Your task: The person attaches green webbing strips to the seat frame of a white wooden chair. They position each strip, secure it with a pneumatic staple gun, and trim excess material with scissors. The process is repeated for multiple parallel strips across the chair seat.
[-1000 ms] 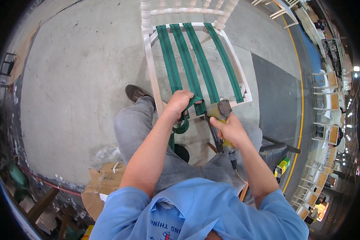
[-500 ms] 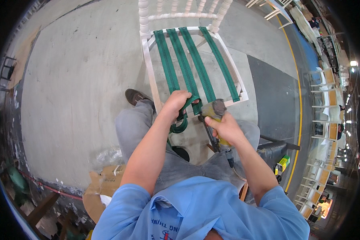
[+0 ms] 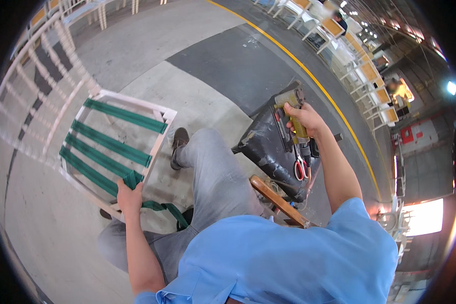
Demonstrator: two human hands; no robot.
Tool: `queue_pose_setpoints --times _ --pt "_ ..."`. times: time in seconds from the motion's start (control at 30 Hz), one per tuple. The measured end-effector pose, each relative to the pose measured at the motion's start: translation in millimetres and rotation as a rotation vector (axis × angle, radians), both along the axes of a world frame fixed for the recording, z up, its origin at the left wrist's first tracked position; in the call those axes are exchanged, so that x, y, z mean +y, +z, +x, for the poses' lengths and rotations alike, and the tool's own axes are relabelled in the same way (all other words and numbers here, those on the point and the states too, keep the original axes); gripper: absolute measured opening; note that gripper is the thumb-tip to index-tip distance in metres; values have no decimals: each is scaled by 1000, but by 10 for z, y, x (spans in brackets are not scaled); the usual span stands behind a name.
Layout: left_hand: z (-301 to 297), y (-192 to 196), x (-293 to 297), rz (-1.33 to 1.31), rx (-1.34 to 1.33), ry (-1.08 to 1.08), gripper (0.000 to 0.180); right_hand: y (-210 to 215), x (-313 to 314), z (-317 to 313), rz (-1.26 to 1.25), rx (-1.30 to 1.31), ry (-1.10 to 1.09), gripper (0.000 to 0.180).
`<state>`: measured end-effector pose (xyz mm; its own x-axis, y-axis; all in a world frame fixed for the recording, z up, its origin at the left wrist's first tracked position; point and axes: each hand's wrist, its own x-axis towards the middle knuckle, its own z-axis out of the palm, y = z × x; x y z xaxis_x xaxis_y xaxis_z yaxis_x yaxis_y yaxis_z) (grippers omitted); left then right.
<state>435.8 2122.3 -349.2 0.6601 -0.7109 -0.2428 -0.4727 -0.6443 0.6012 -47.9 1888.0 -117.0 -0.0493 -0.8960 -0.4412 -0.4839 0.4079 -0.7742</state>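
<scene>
A white chair frame (image 3: 163, 138) stands at the left, with several green webbing straps (image 3: 114, 144) running across its seat. My left hand (image 3: 129, 198) is closed on the webbing at the seat's front rail. From beside that hand a loose green tail (image 3: 173, 209) hangs towards my knees. Out to the right, my right hand (image 3: 309, 121) grips a yellow staple gun (image 3: 300, 133) over a black padded stool (image 3: 262, 143). Scissors (image 3: 300, 171) with red and white handles lie on the stool below the gun.
A wooden bar (image 3: 278, 200) juts out beside the stool, near my thigh. My legs straddle the space before the chair. A yellow floor line (image 3: 309, 76) runs past the stool. Beyond it stand rows of chairs (image 3: 367, 73) and other people.
My view has swung to the right, so the chair now appears at the left. The staple gun has moved from the chair's front rail to the stool. My left hand stays on the webbing.
</scene>
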Motion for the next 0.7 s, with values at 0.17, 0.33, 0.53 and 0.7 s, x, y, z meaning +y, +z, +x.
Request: queue_pose_setpoints --times 0.17,0.33,0.53,0.7 --pt "69 -88 -43 41 -15 -81 75 -1075 -120 -960 332 -358 -103 52" --pt "89 -132 -104 -112 175 -77 44 -1598 -111 -1256 408 -305 -186 56" --pt "134 3 -51 -34 205 -38 48 -1405 114 -1632 179 626 240 18" --pt "74 -75 33 39 173 -70 61 -1700 844 -2226 131 1013 304 38"
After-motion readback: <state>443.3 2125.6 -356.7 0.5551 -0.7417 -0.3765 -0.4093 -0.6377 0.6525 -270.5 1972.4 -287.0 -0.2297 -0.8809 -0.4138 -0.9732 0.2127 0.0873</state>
